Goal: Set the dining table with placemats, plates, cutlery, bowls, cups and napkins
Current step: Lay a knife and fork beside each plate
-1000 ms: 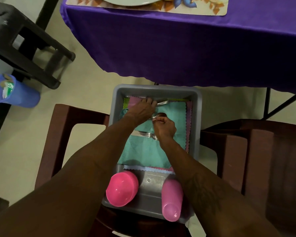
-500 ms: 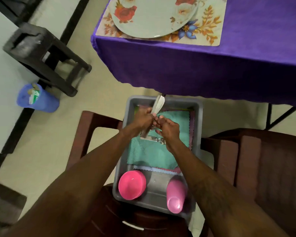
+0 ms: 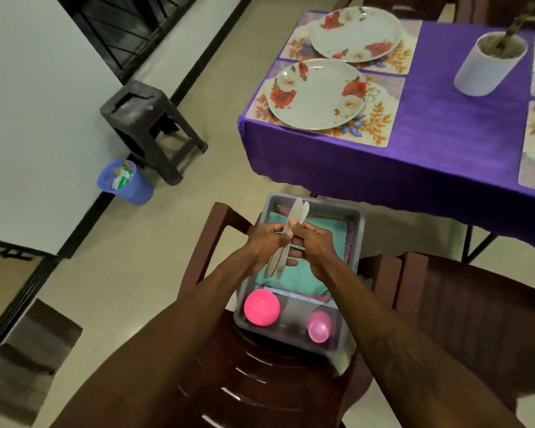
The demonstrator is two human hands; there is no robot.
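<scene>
Blue bin: on the floor at far left, paper scraps inside, just beside a dark stool.
Pink bowl: near-left corner of the grey tub.
Left hand: above the tub, fingers curled round the steel cutlery.
Steel cutlery: two flat pieces held together, rounded tips pointing at the tub's far rim; whether knives or handles, cannot tell.
Right hand: touching the left hand, thumb and fingers pinching the same cutlery.
Teal napkin: top of a cloth stack in the tub's far half, under both hands.
Pink cup: on its side, near-right corner of the tub.
Tub: on the seat of a brown chair.
Near plate: flowered, on a placemat at the near-left corner of the purple-clothed table.
Far plate: on its own mat, just behind.
White pot: mid-table, sticks inside.
</scene>
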